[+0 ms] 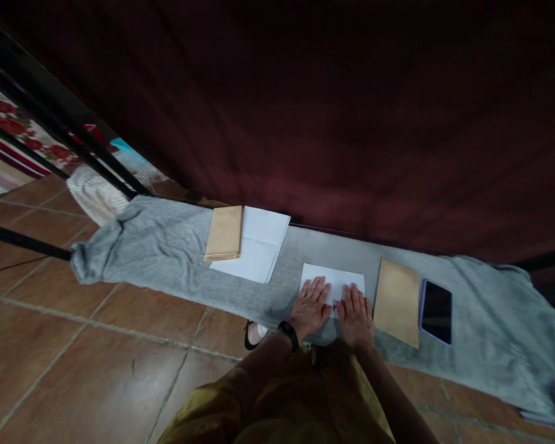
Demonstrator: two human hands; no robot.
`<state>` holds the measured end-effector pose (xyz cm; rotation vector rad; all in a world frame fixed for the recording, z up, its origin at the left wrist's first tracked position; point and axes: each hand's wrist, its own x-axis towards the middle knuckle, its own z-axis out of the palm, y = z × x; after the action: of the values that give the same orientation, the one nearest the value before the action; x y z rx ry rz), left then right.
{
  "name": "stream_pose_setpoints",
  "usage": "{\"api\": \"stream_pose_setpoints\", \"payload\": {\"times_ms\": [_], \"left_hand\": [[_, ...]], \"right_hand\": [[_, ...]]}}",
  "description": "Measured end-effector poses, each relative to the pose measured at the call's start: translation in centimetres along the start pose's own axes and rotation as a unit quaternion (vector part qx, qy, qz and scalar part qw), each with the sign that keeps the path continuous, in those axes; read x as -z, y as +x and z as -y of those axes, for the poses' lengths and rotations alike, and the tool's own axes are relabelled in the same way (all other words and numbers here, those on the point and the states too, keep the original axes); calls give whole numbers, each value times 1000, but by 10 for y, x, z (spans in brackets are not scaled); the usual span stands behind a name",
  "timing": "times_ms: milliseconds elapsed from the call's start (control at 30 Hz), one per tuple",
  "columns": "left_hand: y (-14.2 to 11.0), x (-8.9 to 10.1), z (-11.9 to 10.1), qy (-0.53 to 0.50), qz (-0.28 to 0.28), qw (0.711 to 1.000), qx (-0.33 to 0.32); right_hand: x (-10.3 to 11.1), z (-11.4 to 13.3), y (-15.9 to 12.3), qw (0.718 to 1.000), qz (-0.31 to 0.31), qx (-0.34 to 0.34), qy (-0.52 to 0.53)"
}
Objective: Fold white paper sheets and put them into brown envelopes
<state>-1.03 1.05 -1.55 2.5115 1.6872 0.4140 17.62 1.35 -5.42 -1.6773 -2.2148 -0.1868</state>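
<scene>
A white sheet of paper [333, 277], seemingly folded, lies on the grey cloth in front of me. My left hand [311, 303] rests flat on its left part, fingers spread, with a dark band on the wrist. On the paper's right part, my right hand [355, 314] lies flat too, fingers stretched out. The palms cover the paper's near edge. Just right of my right hand is a single brown envelope [396, 302]. Further left, a stack of brown envelopes [224, 231] sits partly over several white sheets [263, 240].
A phone [436, 311] with a dark screen lies right of the single envelope. Grey cloth [166, 240] covers the long narrow surface. Behind it hangs a dark red curtain [333, 154]. Black metal bars [28, 240] stand at the left, above a tiled floor [120, 357].
</scene>
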Motion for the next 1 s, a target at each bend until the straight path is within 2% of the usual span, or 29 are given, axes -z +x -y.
{"api": "stream_pose_setpoints", "payload": {"times_ms": [200,300,433,500,867,1000], "left_hand": [[1,2,-3,9,13,1000,2],[2,1,-4,18,15,1000,-2],[3,-2,-4,18,22,1000,-4],[3,-4,-3,18,23,1000,-3],[6,-3,-4,19,27,999,-25],[4,1,-3,16,26,999,-28]], "right_hand": [[6,1,11,1000,13,-1,20],[10,4,27,998,30,40,31],[12,7,42,989,63,128,35],[11,7,44,987,72,141,22],[9,7,32,996,62,60,-21],[9,7,30,997,50,52,-20]]}}
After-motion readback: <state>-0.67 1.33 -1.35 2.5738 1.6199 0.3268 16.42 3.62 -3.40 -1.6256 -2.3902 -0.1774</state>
